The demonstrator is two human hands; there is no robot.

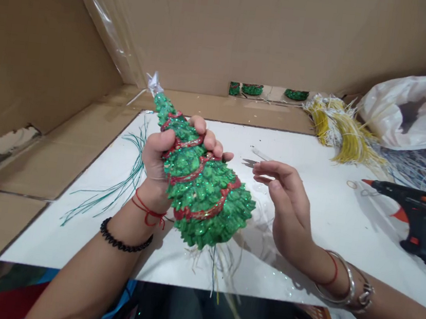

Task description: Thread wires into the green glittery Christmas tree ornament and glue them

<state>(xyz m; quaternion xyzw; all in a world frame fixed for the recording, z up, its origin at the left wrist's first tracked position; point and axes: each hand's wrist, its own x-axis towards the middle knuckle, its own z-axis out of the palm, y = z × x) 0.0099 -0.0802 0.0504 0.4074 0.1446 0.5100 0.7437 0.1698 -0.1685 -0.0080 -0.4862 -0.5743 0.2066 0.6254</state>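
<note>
A green glittery tree figure [208,195] with red garlands is tilted, its pale star tip at the upper left and its wide base at the lower right. My left hand [162,161] is wrapped round its upper middle. To the right of the tree, my right hand [288,205] is raised above the white board, thumb and fingers bent toward each other. Small scissors [250,162] show their blades at its fingertips; their handles are hidden. Several thin wires [214,273] hang below the tree's base.
Green wires [128,185] lie at the left of the white board [345,217]. A black and orange glue gun [416,210] rests at the right. Yellow wire bundles [330,122] and a white plastic bag [421,110] lie behind it. Cardboard walls [252,30] stand behind.
</note>
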